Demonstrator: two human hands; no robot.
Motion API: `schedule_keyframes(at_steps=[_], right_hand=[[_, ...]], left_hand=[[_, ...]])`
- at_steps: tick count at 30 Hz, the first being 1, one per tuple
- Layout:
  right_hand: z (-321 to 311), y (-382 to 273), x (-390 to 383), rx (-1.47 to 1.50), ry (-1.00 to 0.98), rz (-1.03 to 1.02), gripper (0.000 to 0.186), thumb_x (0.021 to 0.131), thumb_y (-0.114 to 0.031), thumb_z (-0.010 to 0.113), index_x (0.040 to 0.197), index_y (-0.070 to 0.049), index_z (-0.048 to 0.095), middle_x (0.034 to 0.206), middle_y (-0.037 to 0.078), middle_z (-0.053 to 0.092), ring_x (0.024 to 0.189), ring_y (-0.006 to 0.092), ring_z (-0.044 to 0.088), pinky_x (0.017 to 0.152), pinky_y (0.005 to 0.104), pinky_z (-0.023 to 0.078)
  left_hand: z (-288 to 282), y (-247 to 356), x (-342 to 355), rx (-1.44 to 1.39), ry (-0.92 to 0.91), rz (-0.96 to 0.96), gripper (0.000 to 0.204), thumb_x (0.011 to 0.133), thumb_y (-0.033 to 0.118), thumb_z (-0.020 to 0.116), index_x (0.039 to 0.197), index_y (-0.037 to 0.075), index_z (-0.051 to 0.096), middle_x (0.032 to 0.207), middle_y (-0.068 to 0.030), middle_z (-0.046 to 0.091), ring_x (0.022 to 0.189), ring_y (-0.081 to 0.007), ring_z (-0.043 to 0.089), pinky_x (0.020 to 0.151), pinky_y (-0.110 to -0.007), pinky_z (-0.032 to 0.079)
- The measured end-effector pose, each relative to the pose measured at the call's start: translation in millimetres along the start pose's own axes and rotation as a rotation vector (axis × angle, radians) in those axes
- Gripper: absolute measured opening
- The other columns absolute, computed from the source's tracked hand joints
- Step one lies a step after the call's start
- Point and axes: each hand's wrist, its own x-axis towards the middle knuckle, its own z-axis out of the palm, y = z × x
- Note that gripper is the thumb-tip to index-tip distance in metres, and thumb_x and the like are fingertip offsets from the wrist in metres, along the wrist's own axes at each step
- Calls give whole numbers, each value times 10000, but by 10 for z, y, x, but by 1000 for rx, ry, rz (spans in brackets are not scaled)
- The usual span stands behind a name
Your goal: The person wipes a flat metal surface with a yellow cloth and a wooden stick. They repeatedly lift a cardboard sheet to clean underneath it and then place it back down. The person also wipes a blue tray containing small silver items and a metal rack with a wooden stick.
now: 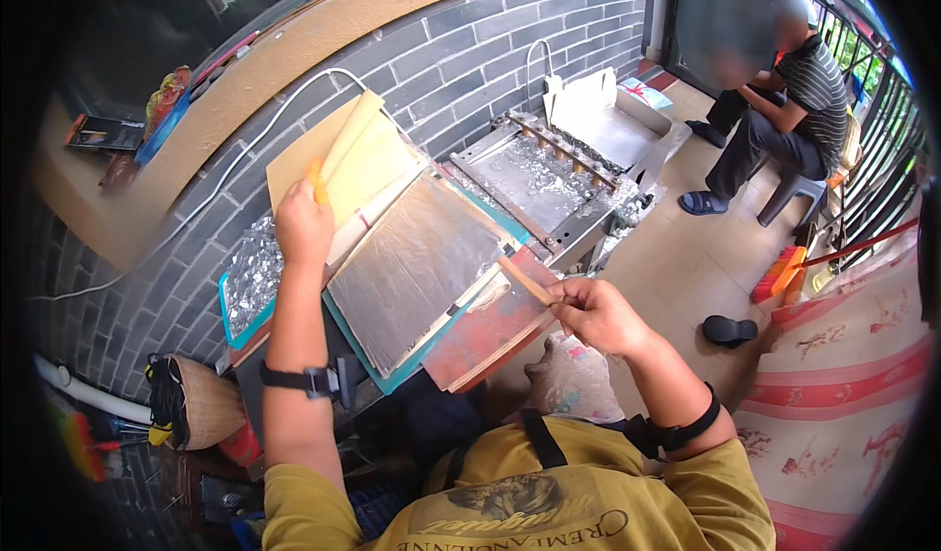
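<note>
My left hand (304, 223) is closed on the near corner of a yellow paper sheet (351, 147), which curls up from a stack of tan paper (294, 164). Something bright orange (318, 180) shows at its fingertips; I cannot make out whether it is a finger cover. My right hand (600, 316) pinches a thin wooden stick (527, 281), whose far end lies at the edge of a board under clear film (417, 267). Beneath that board is a teal board (392, 379). A reddish-brown board (490, 340) lies under my right hand's side.
Shiny foil scraps (253, 272) lie on the left. Beyond the boards stands a metal cutting frame (534, 174) strewn with foil bits, then a metal tray (622, 134). A person (799, 90) sits on a stool (789, 186) at the far right. A woven basket (206, 404) stands lower left.
</note>
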Motion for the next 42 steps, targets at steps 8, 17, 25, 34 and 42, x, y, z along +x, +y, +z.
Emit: schedule_keyframes(at_steps=[8,17,25,34,42], right_hand=[[21,36,-26,26,9,-6,211,921,-55,524,1107,-5,612,638,-23,527,520,36,445,469,210,358],[30,-62,-101,19,31,59,211,899,-63,542,1077,20,621,656,-12,541,570,60,498,511,238,417],[19,-43,-110,27,34,39,199,892,-38,538,1062,26,619,669,-11,542,572,60,497,514,236,417],[36,-100,-131,49,38,58,204,887,-13,535,1072,46,601,713,-10,559,579,55,496,515,222,420],[24,-63,-96,27,34,50,198,892,-22,535,1066,45,601,684,-14,543,571,55,500,509,225,412]], left_hand=[[-142,430,-1007,-274,-131,50,320,901,95,508,1174,-56,583,1207,-227,589,1109,-358,578,969,-375,443],[-23,619,-1724,-227,-310,67,319,873,71,526,1169,-34,584,1246,-209,568,1128,-349,565,978,-398,449],[53,622,-1813,-168,-386,110,354,861,54,505,1195,-51,560,1288,-208,539,1220,-332,502,1081,-399,352],[67,604,-1837,-170,-358,143,336,876,80,510,1173,-63,571,1248,-225,561,1205,-347,512,1071,-424,358],[-46,747,-1641,-379,-249,82,330,890,141,559,1146,-64,589,1164,-224,607,1117,-348,574,1000,-381,425]])
